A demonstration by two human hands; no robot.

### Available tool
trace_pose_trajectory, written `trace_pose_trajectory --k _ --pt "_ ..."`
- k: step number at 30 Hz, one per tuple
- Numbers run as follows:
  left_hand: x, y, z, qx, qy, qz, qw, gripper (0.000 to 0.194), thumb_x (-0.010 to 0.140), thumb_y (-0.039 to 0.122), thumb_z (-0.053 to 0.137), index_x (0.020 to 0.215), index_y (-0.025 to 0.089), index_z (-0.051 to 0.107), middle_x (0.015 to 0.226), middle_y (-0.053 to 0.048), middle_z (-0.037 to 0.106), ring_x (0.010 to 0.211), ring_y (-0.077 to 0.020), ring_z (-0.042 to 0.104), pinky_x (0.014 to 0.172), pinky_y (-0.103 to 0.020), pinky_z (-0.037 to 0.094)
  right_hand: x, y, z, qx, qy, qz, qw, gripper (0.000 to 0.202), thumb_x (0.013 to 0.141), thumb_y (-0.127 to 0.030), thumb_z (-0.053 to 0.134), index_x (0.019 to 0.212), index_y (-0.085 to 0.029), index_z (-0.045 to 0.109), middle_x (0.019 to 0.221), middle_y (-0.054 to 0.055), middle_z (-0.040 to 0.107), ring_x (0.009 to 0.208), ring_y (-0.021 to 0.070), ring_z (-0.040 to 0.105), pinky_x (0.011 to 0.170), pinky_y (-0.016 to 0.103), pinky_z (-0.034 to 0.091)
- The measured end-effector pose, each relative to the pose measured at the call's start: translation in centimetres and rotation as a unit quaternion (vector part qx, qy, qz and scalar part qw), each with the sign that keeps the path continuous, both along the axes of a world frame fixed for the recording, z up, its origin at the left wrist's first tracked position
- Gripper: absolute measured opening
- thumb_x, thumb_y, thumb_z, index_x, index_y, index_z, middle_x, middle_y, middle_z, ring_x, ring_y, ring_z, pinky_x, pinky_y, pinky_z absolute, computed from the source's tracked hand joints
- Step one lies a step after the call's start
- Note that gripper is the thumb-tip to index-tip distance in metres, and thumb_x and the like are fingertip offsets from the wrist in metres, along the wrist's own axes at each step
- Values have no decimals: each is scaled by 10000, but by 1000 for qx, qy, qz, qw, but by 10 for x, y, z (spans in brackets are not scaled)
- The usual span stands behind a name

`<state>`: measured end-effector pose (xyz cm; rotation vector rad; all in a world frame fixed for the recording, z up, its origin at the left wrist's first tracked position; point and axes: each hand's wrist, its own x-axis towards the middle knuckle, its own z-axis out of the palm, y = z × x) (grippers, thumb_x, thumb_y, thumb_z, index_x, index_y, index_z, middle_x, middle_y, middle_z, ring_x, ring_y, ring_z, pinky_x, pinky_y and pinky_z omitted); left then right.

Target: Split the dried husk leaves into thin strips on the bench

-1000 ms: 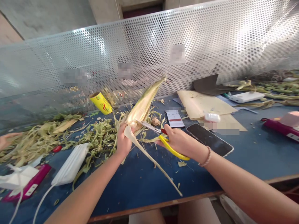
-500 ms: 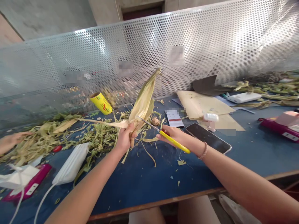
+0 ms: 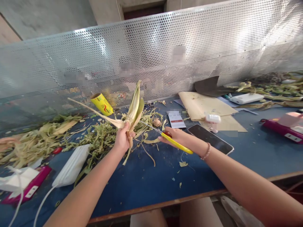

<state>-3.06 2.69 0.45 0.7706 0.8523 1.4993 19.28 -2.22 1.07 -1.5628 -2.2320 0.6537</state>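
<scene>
My left hand (image 3: 123, 138) is closed around the base of a dry, pale corn husk (image 3: 133, 108). Its leaves stand upright above my fist, and a thin strip sticks out to the left. In my right hand (image 3: 174, 136) is a pair of scissors (image 3: 176, 144) with yellow handles. The thin metal blades point left toward the husk, their tip close to its right edge; whether they touch cannot be made out. Behind and below my left hand lies a heap of dried green plant pieces (image 3: 100, 137). A small round brownish ball (image 3: 156, 122) sits beyond the blades.
A yellow cardboard roll (image 3: 102, 104) stands tilted by the perforated metal screen (image 3: 151, 56). A white power bank (image 3: 71, 165) and magenta socket strip (image 3: 29, 186) lie left, phones (image 3: 210, 138) and brown paper (image 3: 205, 105) right. Another person's hand (image 3: 9, 143) is at the far left.
My left hand has shifted slightly left, carrying the husk away from the scissors; its leaves now look narrower and lower. My right hand has barely moved. The other person's hand has moved left.
</scene>
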Motion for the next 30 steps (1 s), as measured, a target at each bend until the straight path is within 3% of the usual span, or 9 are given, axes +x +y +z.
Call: trace_pose_trajectory --k 5,10,17,23,26,30 --pt "3 0 -4 26 35 39 998 338 500 298 791 645 115 546 663 14 580 412 -4 368 339 -152 283 4 0 0 6 30 13 999 441 794 -643 361 733 -207 380 600 -8 492 504 118 447 499 228 305" --pt "8 -8 -4 58 79 34 995 331 559 346 757 737 130 580 766 3 605 428 8 373 363 -141 308 1 -3 1 39 12 -5 999 428 801 -628 371 797 -200 400 607 11 513 520 143 473 495 234 304" --pt "12 -19 -3 57 123 40 990 321 619 417 711 728 163 547 579 40 518 409 -16 379 345 -135 281 2 -8 1 66 -30 13 997 412 852 -572 334 896 -168 397 645 39 537 560 162 527 504 234 323" --pt "15 -19 -3 53 119 41 991 306 612 387 719 730 147 570 623 36 537 415 -3 375 381 -142 312 0 -10 1 121 -103 57 986 384 884 -512 321 896 -145 436 675 57 527 588 172 550 522 253 355" --pt "14 -19 -6 61 131 37 989 278 639 379 701 716 152 559 612 33 537 414 -14 382 379 -155 308 -2 -11 -1 145 -86 74 983 351 892 -474 339 915 -141 447 720 75 543 631 174 565 568 269 392" --pt "15 -22 -6 83 173 30 981 245 672 372 681 712 167 552 538 46 477 398 -28 372 362 -165 267 -2 -11 -1 105 -46 69 991 346 889 -473 351 914 -138 432 729 82 557 649 179 567 582 278 408"
